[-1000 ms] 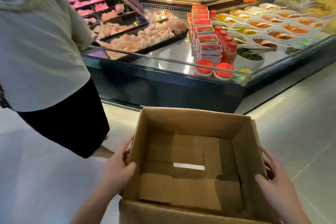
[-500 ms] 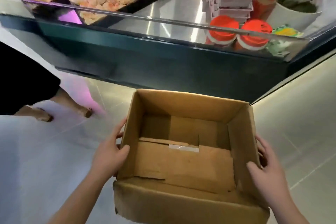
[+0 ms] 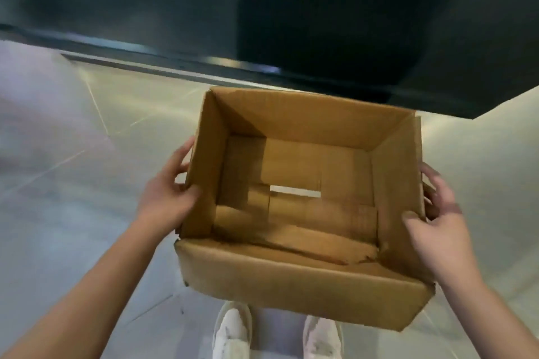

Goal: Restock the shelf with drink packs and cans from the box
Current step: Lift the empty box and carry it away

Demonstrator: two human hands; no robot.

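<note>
An open brown cardboard box (image 3: 294, 280) hangs in front of me above the floor. Nothing lies inside it; its bottom flaps leave a small gap that shows the pale floor. My left hand (image 3: 164, 195) grips the box's left wall, thumb over the rim. My right hand (image 3: 434, 224) grips the right wall the same way. No drink packs, cans or shelf are in view.
The dark base of a display counter (image 3: 262, 23) runs across the top, close beyond the box. Pale tiled floor (image 3: 73, 183) spreads to the left and right. My two white shoes (image 3: 232, 332) stand just below the box.
The view has tipped down: the chilled food display and the other person have gone out of sight, and my shoes now show. Both hands keep the same grip on the box.
</note>
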